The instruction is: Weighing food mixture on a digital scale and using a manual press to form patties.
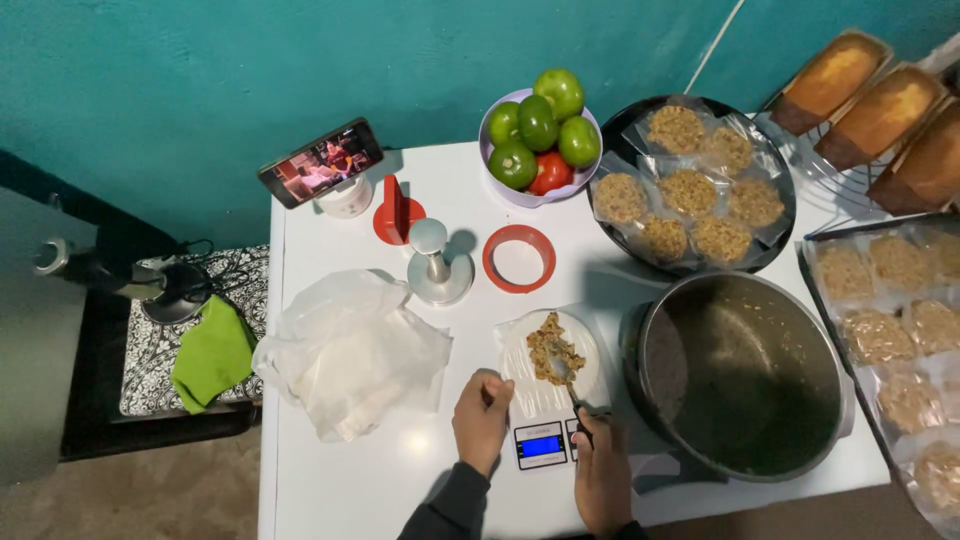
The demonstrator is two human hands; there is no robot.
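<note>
At the far left a bright green cloth lies on a black-and-white patterned side stand, partly under a dark appliance that is hard to make out. On the white table sits a heap of thin clear plastic bags, with a metal round press and a red plastic ring behind it. The left hand is curled into a loose fist resting on the table just beside a small digital scale, whose platform is mostly hidden under a clear plastic sheet carrying a mound of brown minced mixture. The right hand grips a spoon; its handle is covered by the fingers, its bowl touches the mixture. Right of it stands a large dark metal pot, its contents murky. Bagged patties are cut off at the right edge.
</note>
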